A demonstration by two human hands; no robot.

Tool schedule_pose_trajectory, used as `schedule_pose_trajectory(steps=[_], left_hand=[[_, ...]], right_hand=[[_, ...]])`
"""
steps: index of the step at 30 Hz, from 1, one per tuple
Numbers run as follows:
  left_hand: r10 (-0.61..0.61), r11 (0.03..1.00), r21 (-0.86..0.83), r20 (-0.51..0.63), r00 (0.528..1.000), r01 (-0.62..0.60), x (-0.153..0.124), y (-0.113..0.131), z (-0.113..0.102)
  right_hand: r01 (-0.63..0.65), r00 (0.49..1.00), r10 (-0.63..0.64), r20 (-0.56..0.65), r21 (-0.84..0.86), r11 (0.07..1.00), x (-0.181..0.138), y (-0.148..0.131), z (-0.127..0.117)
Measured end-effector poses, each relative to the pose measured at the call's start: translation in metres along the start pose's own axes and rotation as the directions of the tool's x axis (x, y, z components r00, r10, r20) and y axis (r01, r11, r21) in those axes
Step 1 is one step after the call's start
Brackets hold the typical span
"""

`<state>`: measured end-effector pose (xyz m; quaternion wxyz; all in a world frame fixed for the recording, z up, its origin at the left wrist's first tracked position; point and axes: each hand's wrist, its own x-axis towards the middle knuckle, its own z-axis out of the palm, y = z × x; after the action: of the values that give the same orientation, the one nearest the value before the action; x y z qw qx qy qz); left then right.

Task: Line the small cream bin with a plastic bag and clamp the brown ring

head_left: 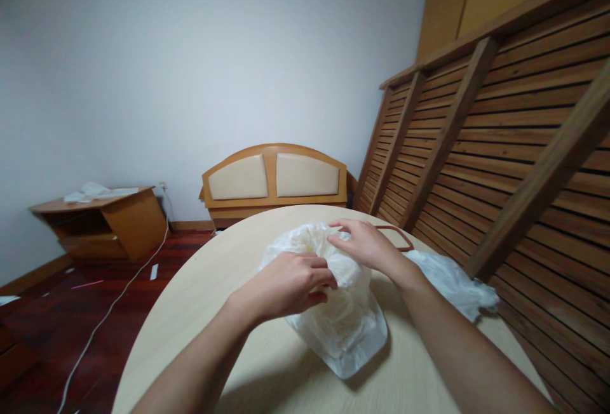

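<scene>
A bulging translucent white plastic bag [343, 325] stands on the round pale wooden table [204, 287] in front of me. My left hand [295, 284] is closed on the bunched plastic at the bag's top left, fingers curled into the folds. My right hand [365, 246] pinches the bag's top edge from the right side. Whatever fills the bag is white and soft-looking; I cannot make out what it is.
Another crumpled white plastic bag [452, 280] lies to the right, near a thin brown loop [398, 236]. A slatted wooden frame [500, 147] leans along the right. A padded headboard [275, 179] and a low wooden stand [102, 220] sit by the wall; a white cable [109, 312] crosses the floor.
</scene>
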<state>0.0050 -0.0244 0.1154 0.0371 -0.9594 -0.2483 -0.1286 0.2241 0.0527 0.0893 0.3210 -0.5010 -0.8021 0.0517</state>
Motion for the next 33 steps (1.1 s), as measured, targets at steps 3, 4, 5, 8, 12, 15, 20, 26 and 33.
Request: schedule_pose_trajectory(steps=[3, 4, 5, 8, 12, 15, 20, 26, 33], left_hand=[[-0.026, 0.999, -0.031, 0.011, 1.0, 0.027, -0.001, 0.003, -0.005], [-0.031, 0.998, -0.051, 0.014, 0.999, 0.032, -0.001, 0.003, -0.007], [-0.03, 0.997, -0.077, 0.013, 0.999, 0.031, -0.002, 0.004, -0.009], [-0.066, 0.987, -0.155, -0.083, 0.994, 0.053, -0.003, 0.002, -0.015], [-0.346, 0.938, -0.147, -0.385, 0.856, 0.313, -0.004, -0.015, -0.013], [-0.527, 0.847, -0.171, -0.399, 0.751, 0.503, -0.004, -0.033, -0.006], [-0.677, 0.736, -0.207, -0.237, 0.697, 0.644, -0.003, -0.05, 0.002], [-0.708, 0.706, -0.288, -0.301, 0.639, 0.647, -0.003, -0.048, -0.001], [-0.768, 0.628, -0.319, -0.402, 0.499, 0.71, -0.011, -0.048, -0.01]], right_hand=[[0.002, 1.0, -0.001, 0.009, -0.025, 1.0, 0.001, -0.001, 0.001], [0.0, 1.0, 0.0, 0.008, -0.031, 1.0, 0.001, -0.001, 0.001], [-0.001, 1.0, 0.002, 0.006, -0.035, 0.999, 0.001, -0.002, 0.001], [-0.001, 1.0, 0.001, 0.001, -0.039, 0.999, 0.0, -0.008, -0.001], [-0.003, 1.0, 0.003, 0.002, -0.058, 0.998, -0.002, -0.017, -0.005], [-0.007, 1.0, 0.006, -0.007, -0.08, 0.997, -0.002, -0.022, -0.006], [0.032, 0.999, -0.03, 0.019, -0.063, 0.997, -0.001, -0.019, -0.005], [0.059, 0.998, -0.059, 0.004, -0.024, 0.998, 0.0, -0.015, -0.007], [0.07, 0.934, 0.009, -0.358, 0.21, 0.975, 0.004, -0.02, -0.011]])
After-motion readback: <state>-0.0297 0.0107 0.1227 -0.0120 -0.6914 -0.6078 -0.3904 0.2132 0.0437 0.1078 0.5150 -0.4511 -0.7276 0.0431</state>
